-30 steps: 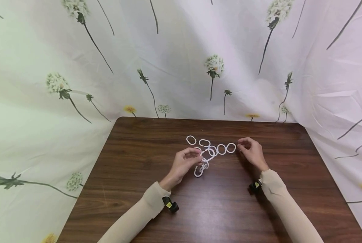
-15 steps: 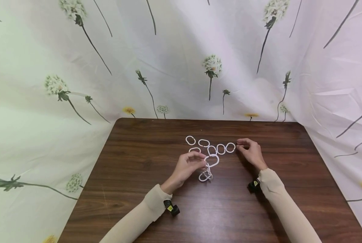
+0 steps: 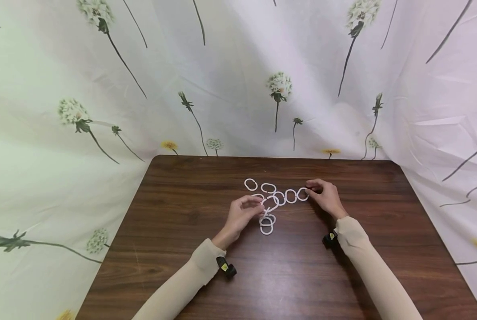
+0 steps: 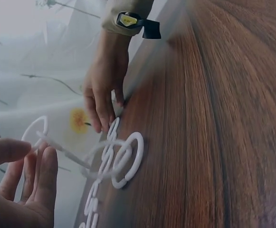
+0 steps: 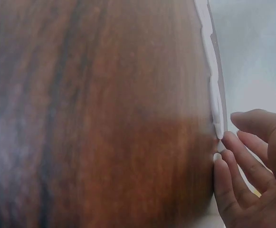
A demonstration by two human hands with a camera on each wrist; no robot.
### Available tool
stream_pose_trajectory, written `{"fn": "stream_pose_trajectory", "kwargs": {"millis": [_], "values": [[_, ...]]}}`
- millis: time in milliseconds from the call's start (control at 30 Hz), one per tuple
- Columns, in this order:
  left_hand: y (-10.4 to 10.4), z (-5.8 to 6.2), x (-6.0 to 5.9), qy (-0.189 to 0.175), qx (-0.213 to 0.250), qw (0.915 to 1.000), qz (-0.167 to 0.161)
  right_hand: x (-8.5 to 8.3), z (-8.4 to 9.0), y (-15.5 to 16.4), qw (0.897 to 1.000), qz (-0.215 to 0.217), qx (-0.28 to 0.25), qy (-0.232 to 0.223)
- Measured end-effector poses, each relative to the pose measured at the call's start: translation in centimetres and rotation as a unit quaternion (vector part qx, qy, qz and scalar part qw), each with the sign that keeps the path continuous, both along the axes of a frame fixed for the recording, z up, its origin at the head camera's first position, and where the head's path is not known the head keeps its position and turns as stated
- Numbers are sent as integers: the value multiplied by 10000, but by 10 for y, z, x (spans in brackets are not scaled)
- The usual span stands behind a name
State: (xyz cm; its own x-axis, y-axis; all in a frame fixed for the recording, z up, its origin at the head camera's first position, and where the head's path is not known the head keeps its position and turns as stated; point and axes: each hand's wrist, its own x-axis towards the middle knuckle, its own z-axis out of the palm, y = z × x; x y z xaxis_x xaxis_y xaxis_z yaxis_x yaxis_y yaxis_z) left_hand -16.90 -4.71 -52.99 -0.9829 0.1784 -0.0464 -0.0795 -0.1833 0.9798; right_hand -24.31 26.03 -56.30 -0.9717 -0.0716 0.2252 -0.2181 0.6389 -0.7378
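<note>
My left hand (image 3: 238,218) pinches a white oval plastic ring (image 4: 45,124) between thumb and fingers, above the table. Several linked white rings (image 3: 266,234) hang below it toward the tabletop; blur hides how they join. On the table to the right lies a row of similar rings, ending in the rightmost ring (image 3: 298,194). At that ring's right edge is my right hand (image 3: 327,197), its fingertips at or touching the rim. The right wrist view shows its thumb apart from the fingers, beside the ring row (image 5: 209,42).
Two more loose rings lie toward the back: one ring (image 3: 246,182) at the left and another ring (image 3: 268,183) beside it. Another is partly hidden behind my left hand. The dark wooden table (image 3: 182,249) meets a flower-printed cloth (image 3: 238,89) at its back edge.
My left hand first moved right and slightly down with the held rings, then back left and up; the hanging rings swung. My right hand has shifted a little left, onto the rightmost ring's edge.
</note>
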Motion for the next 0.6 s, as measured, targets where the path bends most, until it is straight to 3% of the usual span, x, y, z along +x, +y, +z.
{"fn": "stream_pose_trajectory", "kwargs": {"millis": [600], "values": [[-1, -2, -7, -40, 7, 9999, 101, 0, 1, -3, 9986, -387, 336, -102]]}}
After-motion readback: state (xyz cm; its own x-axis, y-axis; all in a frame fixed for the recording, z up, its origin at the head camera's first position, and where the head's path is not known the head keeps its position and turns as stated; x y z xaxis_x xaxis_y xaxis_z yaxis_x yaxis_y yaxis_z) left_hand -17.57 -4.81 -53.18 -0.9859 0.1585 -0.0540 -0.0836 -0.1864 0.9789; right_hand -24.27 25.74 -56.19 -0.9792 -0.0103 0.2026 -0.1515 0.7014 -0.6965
